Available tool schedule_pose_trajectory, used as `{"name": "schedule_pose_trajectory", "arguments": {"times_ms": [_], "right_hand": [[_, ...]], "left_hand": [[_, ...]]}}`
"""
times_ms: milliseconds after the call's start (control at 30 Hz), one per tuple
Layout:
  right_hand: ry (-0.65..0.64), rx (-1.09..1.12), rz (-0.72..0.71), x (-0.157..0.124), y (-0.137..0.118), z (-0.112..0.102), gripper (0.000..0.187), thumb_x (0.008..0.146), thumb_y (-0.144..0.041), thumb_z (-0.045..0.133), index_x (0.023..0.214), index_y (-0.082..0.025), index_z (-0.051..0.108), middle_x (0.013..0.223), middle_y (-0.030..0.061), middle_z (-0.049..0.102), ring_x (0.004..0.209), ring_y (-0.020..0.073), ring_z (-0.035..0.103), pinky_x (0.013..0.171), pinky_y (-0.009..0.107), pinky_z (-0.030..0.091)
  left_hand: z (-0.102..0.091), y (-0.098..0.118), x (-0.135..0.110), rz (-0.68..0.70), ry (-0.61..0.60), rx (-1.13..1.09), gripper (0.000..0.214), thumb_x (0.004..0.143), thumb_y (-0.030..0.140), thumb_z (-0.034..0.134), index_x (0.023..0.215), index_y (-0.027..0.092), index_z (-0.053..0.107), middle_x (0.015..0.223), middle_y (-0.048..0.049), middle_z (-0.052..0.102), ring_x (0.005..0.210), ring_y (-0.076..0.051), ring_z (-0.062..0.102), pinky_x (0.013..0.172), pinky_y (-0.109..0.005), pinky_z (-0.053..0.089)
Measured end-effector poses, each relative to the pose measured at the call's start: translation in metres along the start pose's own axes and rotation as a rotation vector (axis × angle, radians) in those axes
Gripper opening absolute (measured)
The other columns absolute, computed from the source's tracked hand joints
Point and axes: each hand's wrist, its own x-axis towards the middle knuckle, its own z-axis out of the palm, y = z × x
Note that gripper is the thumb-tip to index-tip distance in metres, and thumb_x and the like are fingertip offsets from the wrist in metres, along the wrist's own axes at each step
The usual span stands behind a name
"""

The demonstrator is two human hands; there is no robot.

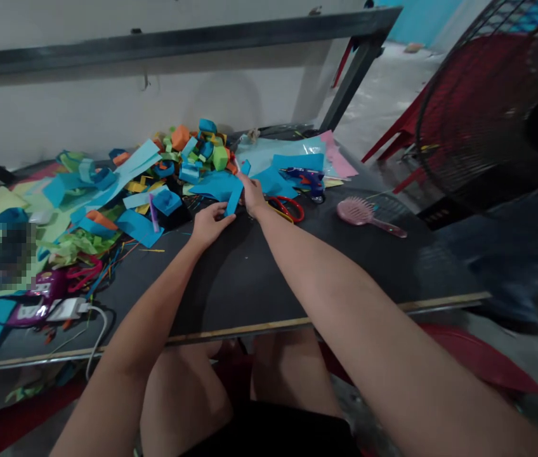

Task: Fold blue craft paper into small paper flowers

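Observation:
Both my arms reach forward over a dark table (259, 279). My left hand (209, 223) pinches the lower end of a narrow blue paper strip (235, 197). My right hand (252, 193) grips the same strip higher up, its fingers closed around it. The strip rises at a slant between the two hands. Behind it lies a larger blue paper sheet (214, 185). Red-handled scissors (290, 208) lie just right of my right hand.
A heap of folded coloured paper pieces (193, 149) covers the back of the table. A blue glue gun (308, 179) rests on blue sheets. A pink hairbrush (364, 214) lies to the right. Cables and a charger (66, 309) sit near the left front edge. A fan grille (497, 108) stands at right.

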Motion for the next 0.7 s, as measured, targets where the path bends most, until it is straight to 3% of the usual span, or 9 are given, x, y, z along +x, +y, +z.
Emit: {"name": "schedule_pose_trajectory", "arguments": {"times_ms": [133,233,367,567,700], "right_hand": [[-0.078,-0.112,-0.091,-0.011,-0.003,0.0,0.059,0.074,-0.067,0.068,0.055,-0.024,0.032,0.044,-0.0077,0.031,0.043,0.0091,0.032,0.043,0.025,0.028],[-0.229,-0.204,-0.175,-0.024,-0.006,-0.004,0.059,0.069,-0.064,0.074,0.048,-0.022,0.039,0.044,-0.006,0.039,0.046,0.0081,0.035,0.048,0.025,0.031],[-0.459,-0.254,-0.172,-0.038,-0.007,-0.006,0.059,0.073,-0.068,0.066,0.046,-0.02,0.045,0.043,-0.0045,0.041,0.044,0.0072,0.036,0.048,0.025,0.03],[-0.37,-0.197,-0.137,-0.045,0.0,0.007,0.052,0.077,-0.062,0.062,0.051,-0.021,0.045,0.044,-0.0038,0.044,0.043,0.0089,0.043,0.046,0.024,0.034],[-0.279,-0.089,-0.051,-0.046,0.001,0.014,0.046,0.078,-0.052,0.062,0.054,-0.023,0.036,0.044,-0.0067,0.037,0.042,0.0083,0.04,0.044,0.023,0.033]], "left_hand": [[-0.001,0.006,-0.001,-0.056,-0.041,-0.165,0.023,0.08,0.036,0.071,0.084,0.014,0.07,0.072,-0.003,0.072,0.05,-0.009,0.059,0.048,-0.021,0.044],[-0.001,0.011,-0.001,-0.106,-0.004,-0.307,0.027,0.084,0.04,0.068,0.08,0.013,0.067,0.073,-0.0047,0.073,0.048,-0.007,0.059,0.045,-0.019,0.042],[-0.001,0.015,-0.001,-0.154,0.053,-0.398,0.029,0.088,0.038,0.064,0.073,0.013,0.061,0.062,-0.0012,0.067,0.045,-0.007,0.057,0.044,-0.018,0.041],[-0.003,0.017,0.0,-0.146,0.052,-0.314,0.029,0.087,0.033,0.066,0.066,0.014,0.059,0.053,0.0013,0.06,0.042,-0.007,0.055,0.042,-0.019,0.04],[-0.003,0.018,0.0,-0.151,0.044,-0.305,0.032,0.085,0.037,0.068,0.066,0.014,0.06,0.055,0.0002,0.062,0.044,-0.008,0.056,0.043,-0.019,0.042]]}}
